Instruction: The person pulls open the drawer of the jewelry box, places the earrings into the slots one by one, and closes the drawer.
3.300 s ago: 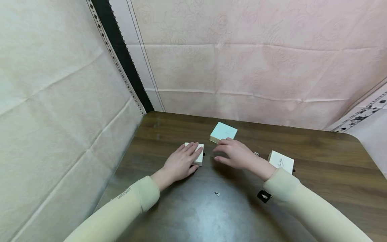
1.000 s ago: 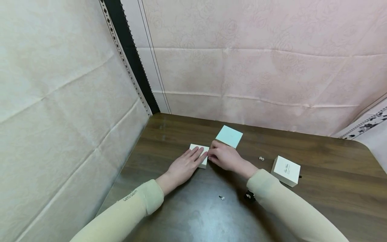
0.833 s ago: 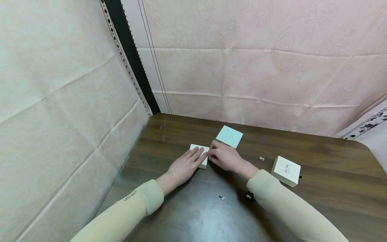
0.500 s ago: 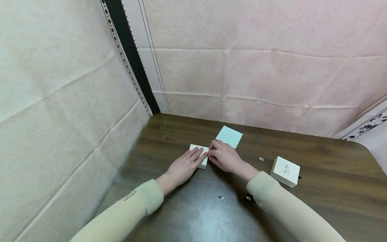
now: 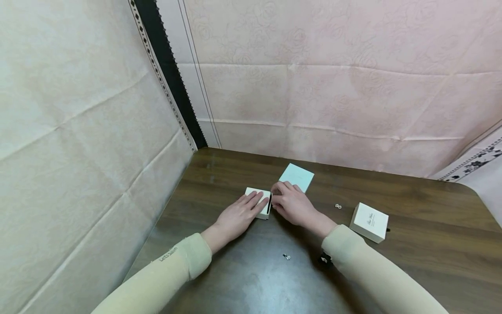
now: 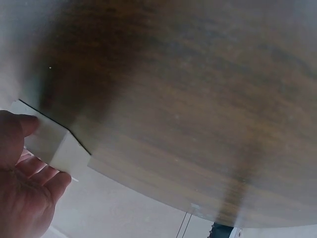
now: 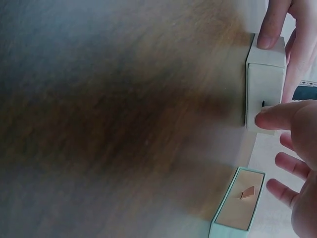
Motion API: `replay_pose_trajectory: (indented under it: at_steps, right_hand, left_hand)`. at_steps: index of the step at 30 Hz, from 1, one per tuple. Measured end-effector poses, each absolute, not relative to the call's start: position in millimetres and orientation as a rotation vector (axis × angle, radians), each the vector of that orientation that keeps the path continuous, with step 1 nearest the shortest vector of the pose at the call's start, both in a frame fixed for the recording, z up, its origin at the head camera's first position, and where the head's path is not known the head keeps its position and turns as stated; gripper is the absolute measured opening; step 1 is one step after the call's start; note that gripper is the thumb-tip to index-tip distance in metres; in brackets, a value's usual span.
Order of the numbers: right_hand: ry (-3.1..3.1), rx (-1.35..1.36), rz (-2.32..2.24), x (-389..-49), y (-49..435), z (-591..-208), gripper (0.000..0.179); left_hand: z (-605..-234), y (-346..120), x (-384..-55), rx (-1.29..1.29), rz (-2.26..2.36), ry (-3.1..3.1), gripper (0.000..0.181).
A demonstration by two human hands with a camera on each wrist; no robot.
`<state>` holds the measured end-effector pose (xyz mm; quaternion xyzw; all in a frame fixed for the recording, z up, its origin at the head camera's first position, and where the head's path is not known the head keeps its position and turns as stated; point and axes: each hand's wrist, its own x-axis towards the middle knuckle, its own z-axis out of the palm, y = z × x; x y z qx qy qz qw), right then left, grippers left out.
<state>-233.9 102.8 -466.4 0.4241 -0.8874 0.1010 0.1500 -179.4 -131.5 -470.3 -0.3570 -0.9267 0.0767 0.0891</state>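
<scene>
Drawer (image 7: 264, 84) now juts slightly from the white box (image 7: 272, 57), unlike earlier; right hand (image 5: 294, 205) pinches its black tab (image 7: 263, 103), left hand (image 5: 236, 216) just beside grips the box.

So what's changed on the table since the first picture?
The right hand moved left to the white box and seemingly took hold of its tab; its drawer has begun sliding out rightward. The left hand stayed on the box; the mint box and lettered box stayed put.

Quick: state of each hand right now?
Left hand: open, straight fingers resting on the white box.
Right hand: closed, apparently pinching that box's black tab.
</scene>
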Motion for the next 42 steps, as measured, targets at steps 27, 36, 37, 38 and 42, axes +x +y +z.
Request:
replay_pose_trajectory:
  at_steps: [27,36,37,38,42]
  right_hand:
    - [-2.501,1.262,0.483,-235.8,116.9,-473.0,0.018]
    - [-2.539,1.253,0.52,-236.2,123.7,-476.3,0.019]
    - [-2.544,1.251,0.528,-236.0,124.9,-476.4,0.019]
    - [-2.549,1.25,0.535,-235.6,126.0,-476.4,0.019]
    - [-2.547,1.249,0.547,-235.1,129.6,-476.6,0.02]
  left_hand:
    - [-468.5,-135.0,-180.4,-1.094,0.261,-2.709,0.056]
    - [-468.6,-135.6,-181.7,-1.105,0.261,-2.681,0.055]
    - [-468.1,-135.6,-181.8,-1.106,0.264,-2.683,0.055]
    - [-468.2,-135.7,-182.0,-1.107,0.264,-2.684,0.055]
    - [-467.7,-136.2,-182.5,-1.109,0.28,-2.693,0.055]
